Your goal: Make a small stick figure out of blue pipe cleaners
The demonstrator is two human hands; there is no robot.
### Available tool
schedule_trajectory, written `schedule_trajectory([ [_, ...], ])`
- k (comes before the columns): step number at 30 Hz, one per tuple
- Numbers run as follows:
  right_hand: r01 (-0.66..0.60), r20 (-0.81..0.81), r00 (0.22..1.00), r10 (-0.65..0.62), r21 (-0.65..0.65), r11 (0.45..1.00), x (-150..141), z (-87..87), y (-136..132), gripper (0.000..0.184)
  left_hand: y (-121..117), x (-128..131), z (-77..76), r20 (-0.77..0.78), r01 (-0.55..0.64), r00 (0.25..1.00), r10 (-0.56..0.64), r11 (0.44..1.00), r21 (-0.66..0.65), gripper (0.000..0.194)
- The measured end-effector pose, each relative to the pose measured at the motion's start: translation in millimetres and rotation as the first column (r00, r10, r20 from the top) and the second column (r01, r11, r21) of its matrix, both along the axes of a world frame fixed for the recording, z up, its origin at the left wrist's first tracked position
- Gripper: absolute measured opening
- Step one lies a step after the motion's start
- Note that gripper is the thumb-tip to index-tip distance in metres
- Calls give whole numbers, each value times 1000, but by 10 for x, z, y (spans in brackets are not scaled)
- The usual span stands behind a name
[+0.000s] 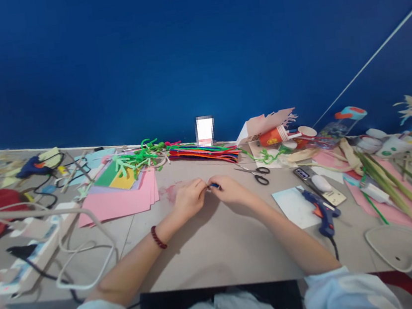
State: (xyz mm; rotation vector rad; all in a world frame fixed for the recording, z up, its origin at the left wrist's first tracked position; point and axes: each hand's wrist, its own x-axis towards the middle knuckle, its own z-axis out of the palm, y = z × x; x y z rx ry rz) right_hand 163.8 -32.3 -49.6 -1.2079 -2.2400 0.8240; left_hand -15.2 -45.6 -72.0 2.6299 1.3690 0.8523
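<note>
My left hand (190, 197) and my right hand (229, 189) meet at the middle of the table (217, 243), fingers pinched together on a small blue piece (213, 186) held between them. It is too small to name with certainty; it looks like a short blue pipe cleaner. A dark red bead bracelet (158, 237) sits on my left wrist. Both forearms rest on the tabletop.
Pink and coloured paper sheets (121, 197) lie to the left, green pipe cleaners (141, 158) and a stack of coloured strips (206, 153) behind. Black scissors (257, 173), a blue glue gun (321, 210) and a white card (297, 207) lie right. Cables and a power strip (33, 251) fill the left.
</note>
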Motion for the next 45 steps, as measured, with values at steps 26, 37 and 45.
schedule_trajectory([
  [26,29,-268,963,-36,-28,999,70,120,47,34,40,5,43,468,103,882,50,950,-295,17],
  [37,87,-282,956,-79,17,996,32,67,33,20,44,-10,-11,166,-27,985,46,992,-120,20],
  [45,145,-364,922,-132,8,989,-22,4,22,19,37,-39,60,271,-9,961,59,983,-183,20],
])
